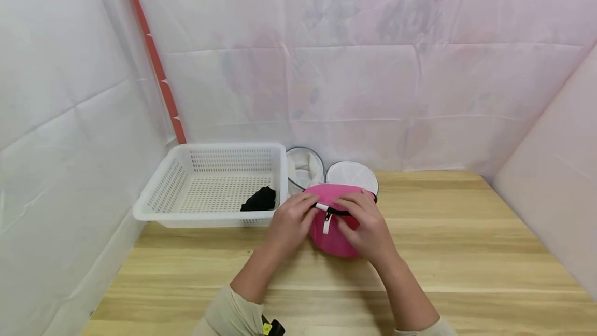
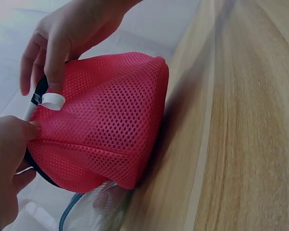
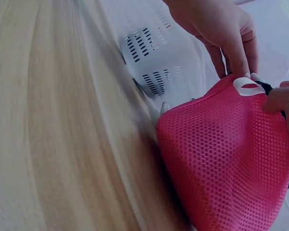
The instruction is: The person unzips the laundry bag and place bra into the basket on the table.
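Note:
A pink mesh laundry bag [image 1: 333, 247] with a black zipper and a white pull loop [image 2: 53, 101] stands on the wooden table. My left hand [image 1: 291, 222] pinches its rim at the left, beside the white end of the zipper. At the right, my right hand [image 1: 370, 229] grips the black zipper edge between thumb and fingers. In the right wrist view the bag's mesh side [image 3: 221, 149] bulges out below both hands, its base close to the tabletop. The inside of the bag is hidden.
To the left stands a white perforated basket [image 1: 210, 217] with a bunched black cloth [image 1: 259, 199] in its right corner. Behind the bag are two round white mesh pieces with dark rims, a left one [image 1: 305, 165] and a right one [image 1: 353, 174]. White sheeting [image 1: 345, 82] hangs behind the table.

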Motion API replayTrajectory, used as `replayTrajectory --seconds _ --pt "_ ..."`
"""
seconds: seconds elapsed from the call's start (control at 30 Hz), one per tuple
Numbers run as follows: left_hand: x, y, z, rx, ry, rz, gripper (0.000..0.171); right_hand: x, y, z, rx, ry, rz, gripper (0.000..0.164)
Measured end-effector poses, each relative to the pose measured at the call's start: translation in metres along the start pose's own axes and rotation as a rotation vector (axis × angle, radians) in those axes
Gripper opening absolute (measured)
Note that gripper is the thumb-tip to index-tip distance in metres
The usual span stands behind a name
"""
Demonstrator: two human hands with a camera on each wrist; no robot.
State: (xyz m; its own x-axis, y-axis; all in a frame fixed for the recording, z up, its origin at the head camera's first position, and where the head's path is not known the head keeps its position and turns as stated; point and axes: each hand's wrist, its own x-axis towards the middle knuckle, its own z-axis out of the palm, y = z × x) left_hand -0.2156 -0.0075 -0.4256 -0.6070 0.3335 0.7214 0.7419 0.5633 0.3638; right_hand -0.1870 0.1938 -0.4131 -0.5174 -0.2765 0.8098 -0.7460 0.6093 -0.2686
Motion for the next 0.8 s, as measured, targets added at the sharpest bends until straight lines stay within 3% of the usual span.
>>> replayTrajectory --seconds 0.17,0.5,0.63,0.8 --pt "0.002 0.000 -0.003 0.013 -0.009 0.033 0.026 0.001 0.001 0.005 0.010 0.065 -0.064 0.035" --pt "0.008 0.003 -0.004 -0.038 -0.026 0.174 0.027 -0.001 0.002 0.008 0.055 0.074 -0.004 0.031" --pt "0.010 0.006 -0.004 -0.003 -0.036 0.172 0.022 -0.003 0.000 0.008 0.037 0.082 0.032 0.026" --pt "0.011 0.008 -0.005 0.012 -0.053 0.152 0.020 0.000 -0.005 0.008 0.033 0.131 0.013 0.025"
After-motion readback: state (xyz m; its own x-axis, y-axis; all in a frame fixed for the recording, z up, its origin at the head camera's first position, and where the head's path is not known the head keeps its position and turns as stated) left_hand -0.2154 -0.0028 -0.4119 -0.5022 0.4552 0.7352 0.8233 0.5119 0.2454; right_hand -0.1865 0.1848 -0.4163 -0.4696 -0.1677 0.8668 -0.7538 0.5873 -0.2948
